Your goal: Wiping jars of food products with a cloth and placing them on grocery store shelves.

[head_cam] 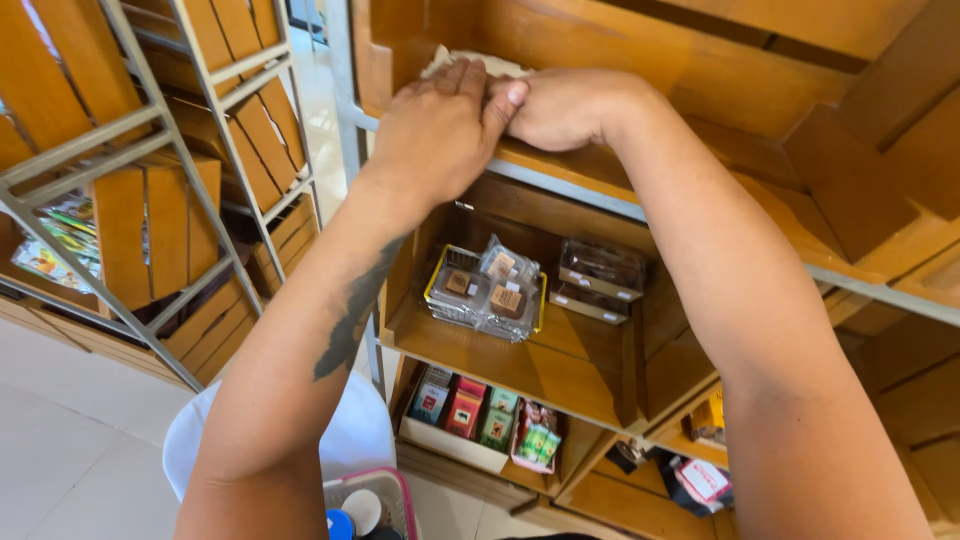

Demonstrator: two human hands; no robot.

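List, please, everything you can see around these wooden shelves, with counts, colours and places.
pale cloth: one, whitish, top shelf, under both hands
wire basket: one, yellow-rimmed, middle shelf, holding clear wrapped packets
clear boxes: two, stacked, right of the basket
small cartons: several, red, green, blue, lower shelf
wooden crates: several, brown, metal rack at left
white stool: one, on the floor below
left hand: flat on the cloth
right hand: curled on the cloth, touching the left hand
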